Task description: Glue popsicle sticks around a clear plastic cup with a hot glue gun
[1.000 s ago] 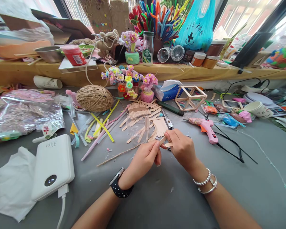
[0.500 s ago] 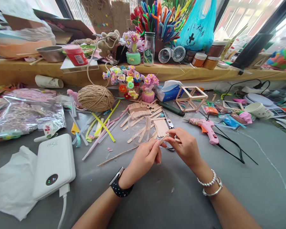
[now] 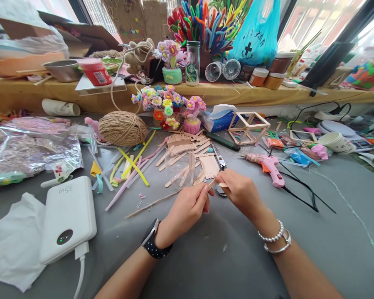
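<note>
My left hand (image 3: 191, 201) is gripping a wooden stick (image 3: 211, 183) between thumb and curled fingers; my right hand (image 3: 237, 189), nearly closed, is pinching its end, a second stick (image 3: 223, 185) poking out. I'm holding both above the counter (image 3: 205, 261), well in from its near edge; close, firm pinches are probably steadying them best.

Grey table (image 3: 202, 261) bearing twine ball (image 3: 123, 128), power bank (image 3: 70, 207), glue gun (image 3: 271, 167), wooden sticks (image 3: 209, 165)

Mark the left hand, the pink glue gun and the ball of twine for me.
Left hand (image 3: 188, 203), head view: back of the hand.
Pink glue gun (image 3: 271, 163), head view: body, where the handle begins.
Ball of twine (image 3: 123, 128), head view: middle of its wound side.
</note>
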### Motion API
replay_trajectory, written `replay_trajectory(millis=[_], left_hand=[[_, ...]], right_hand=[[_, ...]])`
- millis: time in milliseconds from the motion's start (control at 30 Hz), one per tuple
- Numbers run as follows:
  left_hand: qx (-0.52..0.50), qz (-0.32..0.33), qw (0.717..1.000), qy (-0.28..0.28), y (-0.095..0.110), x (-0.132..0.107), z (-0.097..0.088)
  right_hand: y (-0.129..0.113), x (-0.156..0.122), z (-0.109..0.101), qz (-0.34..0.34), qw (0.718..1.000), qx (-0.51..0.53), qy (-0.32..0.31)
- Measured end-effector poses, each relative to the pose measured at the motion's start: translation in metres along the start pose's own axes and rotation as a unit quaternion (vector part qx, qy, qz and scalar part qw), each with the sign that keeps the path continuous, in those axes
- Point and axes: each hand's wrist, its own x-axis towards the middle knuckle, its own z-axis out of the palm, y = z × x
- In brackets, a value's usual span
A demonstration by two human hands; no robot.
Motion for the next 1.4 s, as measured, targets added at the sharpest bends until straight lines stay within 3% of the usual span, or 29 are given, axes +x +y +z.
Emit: replay_trajectory(millis=[100,167,267,367,567,767,967,1233,1300,1400], left_hand=[[-0.096,-0.027,0.995,-0.012,0.0,0.001,-0.001],[-0.219,-0.058,0.973,-0.047,0.001,0.002,-0.003],[-0.381,-0.1,0.915,-0.085,0.002,0.003,-0.006],[-0.441,-0.11,0.888,-0.071,0.003,0.003,-0.006],[-0.439,-0.093,0.892,-0.056,0.004,0.002,-0.007],[-0.425,-0.084,0.899,-0.069,0.001,0.002,-0.005],[-0.402,-0.1,0.907,-0.069,0.003,0.003,-0.004],[-0.433,-0.107,0.887,-0.121,0.001,0.003,-0.007],[-0.439,-0.113,0.881,-0.138,0.0,0.003,-0.009],[-0.443,-0.113,0.877,-0.148,-0.002,0.003,-0.01]], right_hand=[[-0.001,0.0,0.003,-0.018,0.999,-0.039,0.028],[-0.003,0.0,0.004,-0.01,0.999,-0.032,0.043],[-0.007,-0.001,0.005,0.021,0.997,0.055,0.049],[-0.013,0.001,0.002,0.066,0.979,0.186,0.041],[-0.022,0.004,-0.012,0.187,0.923,0.337,0.011],[-0.021,0.004,-0.013,0.188,0.922,0.336,0.029],[-0.022,0.007,-0.013,0.225,0.9,0.374,0.018],[-0.019,0.005,-0.011,0.314,0.815,0.485,-0.03],[-0.018,0.004,-0.012,0.319,0.811,0.489,-0.04],[-0.018,0.005,-0.016,0.308,0.826,0.471,-0.034]])
